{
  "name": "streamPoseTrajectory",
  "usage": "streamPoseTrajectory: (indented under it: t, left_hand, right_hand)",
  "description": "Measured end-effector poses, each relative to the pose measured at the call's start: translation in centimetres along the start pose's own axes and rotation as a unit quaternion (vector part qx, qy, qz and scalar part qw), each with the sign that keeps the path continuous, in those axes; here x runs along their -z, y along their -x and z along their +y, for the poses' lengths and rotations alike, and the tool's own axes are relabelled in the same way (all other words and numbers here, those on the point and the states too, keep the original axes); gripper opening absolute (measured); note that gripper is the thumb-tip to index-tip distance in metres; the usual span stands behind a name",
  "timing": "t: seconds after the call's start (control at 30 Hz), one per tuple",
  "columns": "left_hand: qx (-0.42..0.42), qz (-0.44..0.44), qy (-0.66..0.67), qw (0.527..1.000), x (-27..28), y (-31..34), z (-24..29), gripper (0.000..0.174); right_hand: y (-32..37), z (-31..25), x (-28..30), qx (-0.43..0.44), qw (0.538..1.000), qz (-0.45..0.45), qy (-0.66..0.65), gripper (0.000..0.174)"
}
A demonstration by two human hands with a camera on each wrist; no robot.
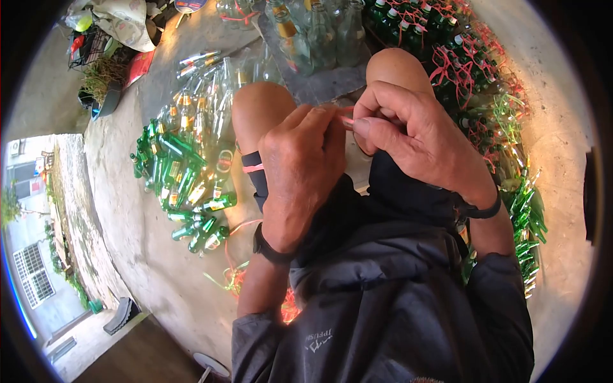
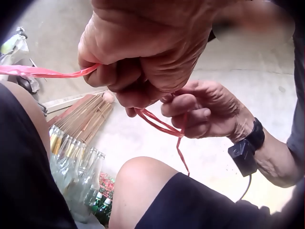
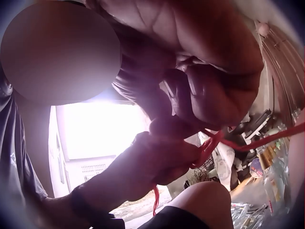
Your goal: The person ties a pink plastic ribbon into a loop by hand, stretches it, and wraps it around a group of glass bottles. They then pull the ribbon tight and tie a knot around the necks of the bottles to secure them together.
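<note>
Between my two hands, above the knees, runs a pink plastic string [image 2: 159,125]. My left hand [image 1: 300,159] is curled tightly round it, back of the hand up. One length of the string leaves the left fist toward the left in the left wrist view, while loops hang below the fingers. Thumb and fingertips of my right hand [image 1: 421,137] pinch the string close beside the left hand. In the right wrist view the left hand [image 3: 162,160] lies just below the right fingers, with a red-looking twist of string at its fingertips.
Clear glass bottles [image 1: 319,38] stand upright on a dark board beyond the knees. Green bottles [image 1: 185,172] lie in a pile on the floor at left. More green bottles bound with pink string [image 1: 456,64] stand at right. A planter [image 1: 99,96] is at far left.
</note>
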State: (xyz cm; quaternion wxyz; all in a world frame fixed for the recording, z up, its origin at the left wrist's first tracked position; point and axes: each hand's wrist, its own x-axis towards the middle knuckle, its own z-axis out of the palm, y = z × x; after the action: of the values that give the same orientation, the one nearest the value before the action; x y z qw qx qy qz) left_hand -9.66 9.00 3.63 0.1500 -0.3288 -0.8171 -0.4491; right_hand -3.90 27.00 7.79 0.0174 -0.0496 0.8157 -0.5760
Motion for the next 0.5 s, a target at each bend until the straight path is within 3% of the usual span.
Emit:
streamPoseTrajectory:
  t: [0.13, 0.2, 0.27, 0.33, 0.4, 0.43, 0.5]
  left_hand:
    - [0.020, 0.003, -0.019, 1.000, 0.5, -0.2, -0.4, 0.005]
    - [0.026, 0.005, -0.018, 0.999, 0.5, -0.1, -0.4, 0.005]
    - [0.009, -0.002, -0.041, 0.999, 0.1, 0.0, -0.2, 0.013]
    - [-0.006, 0.005, -0.052, 0.999, -0.4, 0.0, -0.2, 0.011]
    - [-0.023, 0.013, -0.063, 0.998, -0.9, 0.0, -0.3, 0.009]
    - [-0.027, 0.017, -0.060, 0.998, -1.0, -0.1, -0.3, 0.010]
    - [-0.032, 0.022, -0.057, 0.998, -1.1, -0.3, -0.2, 0.011]
  right_hand:
    - [1.4, -2.1, 1.8, -0.051, 0.994, -0.052, 0.085, 0.012]
    - [2.3, -1.9, 2.3, 0.048, 0.981, -0.056, 0.179, 0.010]
    - [2.8, -1.6, 2.7, 0.052, 0.983, -0.058, 0.168, 0.010]
    - [3.1, -1.9, 2.9, 0.056, 0.984, -0.057, 0.158, 0.010]
    - [3.2, -2.8, 3.1, -0.024, 0.995, -0.094, 0.017, 0.013]
    - [3.4, -2.8, 2.8, -0.024, 0.995, -0.092, 0.018, 0.013]
    - [3.6, -2.4, 2.0, -0.053, 0.982, -0.090, -0.160, 0.012]
